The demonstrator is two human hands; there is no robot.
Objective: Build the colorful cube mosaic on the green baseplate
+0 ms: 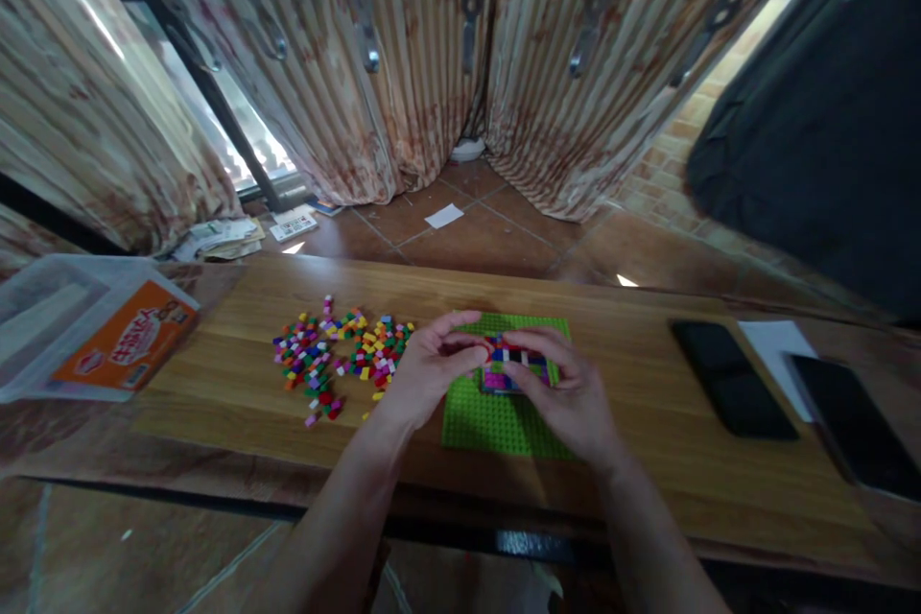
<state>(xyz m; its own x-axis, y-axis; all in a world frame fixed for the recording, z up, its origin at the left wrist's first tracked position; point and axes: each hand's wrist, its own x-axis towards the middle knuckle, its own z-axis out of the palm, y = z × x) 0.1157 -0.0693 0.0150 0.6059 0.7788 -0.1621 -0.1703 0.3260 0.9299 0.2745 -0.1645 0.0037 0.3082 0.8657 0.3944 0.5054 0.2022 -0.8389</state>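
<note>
Striped curtains are hanging behind a low wooden table (633, 345), and tiled floor is showing beyond it. On the table a green baseplate (496, 417) is lying flat, with a small block build (514, 366) of red, blue, white and pink bricks standing on its far half. Both hands are closing around that build: the left hand (432, 365) is pinching at its left edge with thumb and forefinger close together, and the right hand (568, 393) is curling over its right side, fingers narrowed against the bricks. Whether a loose brick is between the left fingertips I cannot tell. Just left of the baseplate, a scatter of loose bricks (335, 350) is lying. This looks like seating or pressing a brick; the next move would call for steady downward pressure while the other hand is bracing the build.
</note>
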